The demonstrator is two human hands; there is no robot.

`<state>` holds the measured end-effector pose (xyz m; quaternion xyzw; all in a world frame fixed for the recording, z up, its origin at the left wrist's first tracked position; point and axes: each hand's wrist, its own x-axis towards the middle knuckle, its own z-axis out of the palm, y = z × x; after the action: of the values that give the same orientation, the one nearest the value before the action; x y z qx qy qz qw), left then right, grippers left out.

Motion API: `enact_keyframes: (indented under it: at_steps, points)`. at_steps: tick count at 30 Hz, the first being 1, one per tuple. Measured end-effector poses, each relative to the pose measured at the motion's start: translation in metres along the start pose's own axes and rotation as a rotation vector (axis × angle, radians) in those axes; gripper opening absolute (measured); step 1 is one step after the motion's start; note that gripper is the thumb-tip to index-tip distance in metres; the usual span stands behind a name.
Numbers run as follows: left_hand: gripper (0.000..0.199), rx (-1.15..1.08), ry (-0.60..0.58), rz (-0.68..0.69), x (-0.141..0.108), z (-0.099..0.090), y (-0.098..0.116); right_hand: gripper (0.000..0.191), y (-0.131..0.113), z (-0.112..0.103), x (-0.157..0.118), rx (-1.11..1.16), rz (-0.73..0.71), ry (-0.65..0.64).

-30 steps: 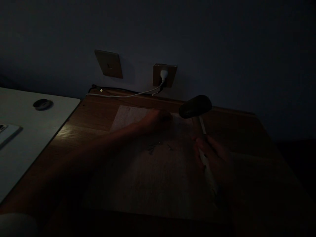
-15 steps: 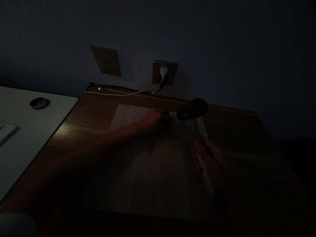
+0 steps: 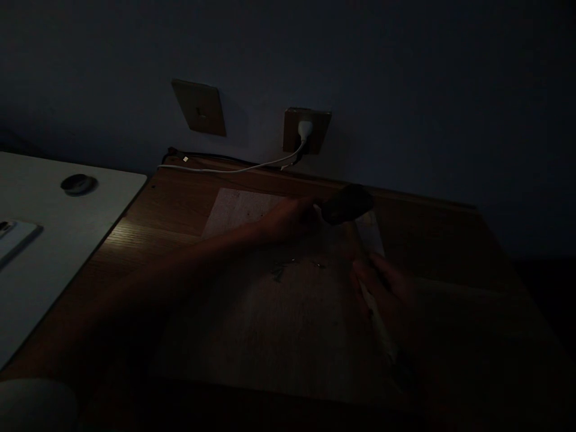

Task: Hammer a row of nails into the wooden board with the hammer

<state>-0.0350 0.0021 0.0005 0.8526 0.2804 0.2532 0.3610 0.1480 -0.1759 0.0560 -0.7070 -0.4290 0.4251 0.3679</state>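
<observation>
My right hand (image 3: 384, 282) is wrapped round the handle of a dark-headed mallet (image 3: 348, 204). The mallet head hangs over the far part of a pale wooden board (image 3: 270, 336), close to my left hand's fingers. Resting on that same far part, my left hand (image 3: 290, 219) has its fingers drawn together. Dim light and the mallet head hide whatever may be between them. Several small metal pieces, like nails or screws (image 3: 278, 273), lie scattered on the board between my two hands.
The board lies on a brown wooden table (image 3: 166, 210) against a wall. A white cable (image 3: 247, 170) runs along the back to a plug in a wall socket (image 3: 315, 129). On a white surface (image 3: 90, 216) at left are a round dark object (image 3: 77, 184) and a phone (image 3: 18, 237).
The mallet head has come down slightly and to the left, nearer my left hand. My left hand stays at the same place on the board. The view has shifted a little.
</observation>
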Motion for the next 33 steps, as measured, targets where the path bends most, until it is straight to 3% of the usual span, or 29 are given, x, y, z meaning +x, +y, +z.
enact_keyframes:
  at_steps: [9,13,17,19,22,25,28,30,33]
  points:
    - [0.056,0.043,0.044,0.009,0.001,0.001,-0.004,0.041,0.013,0.006,-0.002,-0.162,-0.055,-0.013]
    - [0.036,0.152,0.017,-0.037,0.0,-0.013,0.007,0.041,0.014,0.008,-0.002,-0.135,-0.056,-0.012]
    - [0.012,0.443,-0.165,-0.063,-0.008,-0.03,0.033,0.044,0.011,0.007,-0.002,-0.006,-0.022,0.023]
    - [0.014,0.572,-0.243,0.024,-0.017,-0.031,0.051,0.045,0.007,0.006,-0.002,0.066,-0.024,0.084]
    - [0.016,0.756,-0.327,0.273,-0.034,-0.017,0.075,0.046,0.0,0.003,-0.002,0.119,-0.009,0.106]
    - [0.012,0.925,-0.305,0.424,-0.05,0.008,0.091,0.048,0.0,0.0,-0.001,0.098,0.035,0.108]
    - [0.016,0.938,-0.255,0.507,-0.059,0.028,0.097,0.047,0.005,-0.001,0.0,0.071,0.06,0.101]
    - [0.018,0.921,-0.244,0.546,-0.058,0.031,0.097,0.046,0.008,-0.001,0.001,0.076,0.048,0.086]
    - [0.016,0.858,-0.215,0.542,-0.047,0.012,0.086,0.047,0.009,0.001,0.001,0.083,0.032,0.096]
